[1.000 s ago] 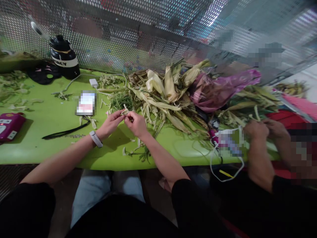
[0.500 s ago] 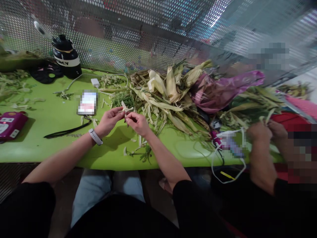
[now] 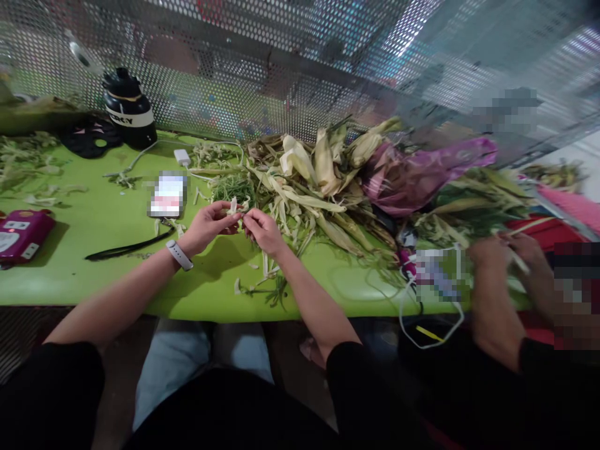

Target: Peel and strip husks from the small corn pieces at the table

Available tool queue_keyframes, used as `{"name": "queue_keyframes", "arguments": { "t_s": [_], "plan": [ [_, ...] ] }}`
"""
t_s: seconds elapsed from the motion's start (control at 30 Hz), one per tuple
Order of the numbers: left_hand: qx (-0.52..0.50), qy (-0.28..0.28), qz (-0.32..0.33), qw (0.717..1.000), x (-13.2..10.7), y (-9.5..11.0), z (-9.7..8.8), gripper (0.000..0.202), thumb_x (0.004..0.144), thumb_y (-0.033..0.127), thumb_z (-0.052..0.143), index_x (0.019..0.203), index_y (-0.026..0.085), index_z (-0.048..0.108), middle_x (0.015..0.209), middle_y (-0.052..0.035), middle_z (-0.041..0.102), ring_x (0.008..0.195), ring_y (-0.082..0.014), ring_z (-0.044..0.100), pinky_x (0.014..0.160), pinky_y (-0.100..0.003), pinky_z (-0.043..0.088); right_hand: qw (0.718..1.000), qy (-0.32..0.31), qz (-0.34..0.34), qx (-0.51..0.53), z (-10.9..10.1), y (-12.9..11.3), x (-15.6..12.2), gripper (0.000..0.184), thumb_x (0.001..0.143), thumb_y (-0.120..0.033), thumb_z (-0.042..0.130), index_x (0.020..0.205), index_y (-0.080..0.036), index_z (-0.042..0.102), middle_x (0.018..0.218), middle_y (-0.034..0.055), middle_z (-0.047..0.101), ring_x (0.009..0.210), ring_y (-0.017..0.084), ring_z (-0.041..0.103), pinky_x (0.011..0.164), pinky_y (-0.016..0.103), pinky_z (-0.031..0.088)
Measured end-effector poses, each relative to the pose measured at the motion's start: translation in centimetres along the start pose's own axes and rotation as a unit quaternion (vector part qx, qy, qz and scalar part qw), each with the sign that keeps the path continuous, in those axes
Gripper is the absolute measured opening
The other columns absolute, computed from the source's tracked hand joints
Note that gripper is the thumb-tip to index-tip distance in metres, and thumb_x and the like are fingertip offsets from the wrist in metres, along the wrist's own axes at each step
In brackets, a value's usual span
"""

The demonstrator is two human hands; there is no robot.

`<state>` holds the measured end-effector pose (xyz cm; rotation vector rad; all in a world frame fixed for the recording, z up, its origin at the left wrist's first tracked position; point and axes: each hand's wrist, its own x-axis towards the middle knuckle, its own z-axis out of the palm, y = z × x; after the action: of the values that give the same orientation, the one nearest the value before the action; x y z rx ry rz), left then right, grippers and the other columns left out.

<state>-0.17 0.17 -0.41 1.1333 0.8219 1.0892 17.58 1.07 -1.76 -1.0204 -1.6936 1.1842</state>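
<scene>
— Two hands are busy with one small thing; where are they?
— Both hang over the green surface (image 3: 94, 219), about midway along it and nearer its front edge than its back. The left hand (image 3: 206, 225), with a pale watch (image 3: 180, 254) on its wrist, pinches a husk piece (image 3: 233, 206) between thumb and fingertips. The right hand (image 3: 265, 230) meets it fingertip to fingertip, closed on the same piece from the other side.
— And the piece itself?
— It is held just clear of the surface, right beside the near fringe of the corn husk pile (image 3: 319, 181) (wrapped cobs lie on top, toward the back edge). Loose scraps (image 3: 262, 284) lie under the right wrist by the front edge.
— What else is about?
— A pink plastic bag (image 3: 412, 175) leans into the pile's right side. A black bottle (image 3: 131, 115) stands at the back left corner against the perforated metal screen (image 3: 234, 75). A magenta device (image 3: 21, 234) sits at the left edge, and a black strap (image 3: 126, 249) lies left of the left hand. At the right end a co-worker's hands (image 3: 490, 259) are among the husks, too blurred to read their grip.
</scene>
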Motion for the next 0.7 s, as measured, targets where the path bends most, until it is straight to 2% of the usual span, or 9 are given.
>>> {"name": "queue_keyframes", "arguments": {
  "t_s": [0.1, 0.23, 0.37, 0.43, 0.53, 0.6, 0.7],
  "plan": [
    [0.012, -0.008, -0.004, 1.0, 0.2, 0.1, -0.4, 0.04, 0.069, 0.035, 0.083, 0.098, 0.012, 0.069, 0.077, -0.0034, 0.072, 0.064, -0.0096, 0.066, 0.067, -0.024, 0.056, 1.0, 0.004, -0.007, -0.01, 0.0, -0.1, -0.1, 0.034, 0.088, -0.05, 0.055, 0.071, -0.02, 0.052, 0.057, -0.0046, 0.05, 0.047, 0.008, 0.041, 0.047, 0.023, 0.032],
    [-0.002, 0.028, -0.007, 1.0, 0.4, 0.2, -0.6, 0.04, 0.064, 0.033, 0.086, 0.093, 0.011, 0.068, 0.08, -0.0038, 0.073, 0.065, -0.01, 0.068, 0.069, -0.025, 0.058, 0.999, 0.02, -0.032, -0.028, 0.0, -0.3, -0.3, 0.032, 0.088, -0.041, 0.055, 0.065, -0.019, 0.051, 0.053, -0.0051, 0.048, 0.047, 0.007, 0.04, 0.049, 0.022, 0.032],
    [0.018, 0.033, 0.0, 0.999, 0.4, 0.6, -0.9, 0.037, 0.068, 0.032, 0.083, 0.094, 0.011, 0.068, 0.079, -0.0042, 0.073, 0.066, -0.0103, 0.068, 0.071, -0.026, 0.058, 0.999, 0.017, -0.021, -0.029, -0.2, -0.3, -0.4, 0.031, 0.087, -0.041, 0.055, 0.065, -0.019, 0.052, 0.054, -0.0047, 0.049, 0.047, 0.008, 0.041, 0.048, 0.022, 0.032],
    [0.053, 0.01, -0.003, 0.999, 0.3, 0.8, -0.9, 0.034, 0.07, 0.031, 0.082, 0.095, 0.011, 0.068, 0.077, -0.0048, 0.072, 0.066, -0.011, 0.068, 0.069, -0.026, 0.058, 1.0, 0.011, -0.001, -0.017, -0.6, -0.3, -0.3, 0.033, 0.088, -0.045, 0.053, 0.067, -0.019, 0.052, 0.056, -0.0036, 0.051, 0.049, 0.009, 0.044, 0.048, 0.023, 0.033],
    [0.129, -0.057, -0.008, 0.99, 0.1, 0.8, -0.8, 0.031, 0.073, 0.032, 0.08, 0.094, 0.012, 0.069, 0.071, -0.005, 0.071, 0.062, -0.0118, 0.066, 0.065, -0.026, 0.057, 0.999, 0.016, 0.018, -0.028, -1.0, -0.6, -0.2, 0.042, 0.09, -0.056, 0.046, 0.068, -0.02, 0.051, 0.057, -0.0031, 0.048, 0.051, 0.01, 0.045, 0.049, 0.023, 0.034],
    [0.164, -0.099, -0.002, 0.982, 0.0, 0.7, -0.8, 0.03, 0.076, 0.034, 0.077, 0.095, 0.013, 0.069, 0.07, -0.0049, 0.07, 0.061, -0.0115, 0.065, 0.061, -0.025, 0.055, 0.997, 0.014, -0.008, -0.078, -1.1, -0.9, -0.2, 0.045, 0.09, -0.059, 0.046, 0.067, -0.02, 0.049, 0.056, -0.0035, 0.044, 0.053, 0.01, 0.042, 0.052, 0.024, 0.033],
    [0.186, -0.12, 0.011, 0.975, 0.1, 0.3, -0.8, 0.029, 0.079, 0.038, 0.073, 0.095, 0.014, 0.069, 0.071, -0.0051, 0.07, 0.06, -0.0111, 0.064, 0.059, -0.024, 0.054, 0.987, 0.023, -0.083, -0.139, -0.6, -1.1, -0.4, 0.044, 0.091, -0.054, 0.047, 0.063, -0.02, 0.045, 0.057, -0.0038, 0.039, 0.055, 0.01, 0.038, 0.055, 0.025, 0.031]
  ]
}}
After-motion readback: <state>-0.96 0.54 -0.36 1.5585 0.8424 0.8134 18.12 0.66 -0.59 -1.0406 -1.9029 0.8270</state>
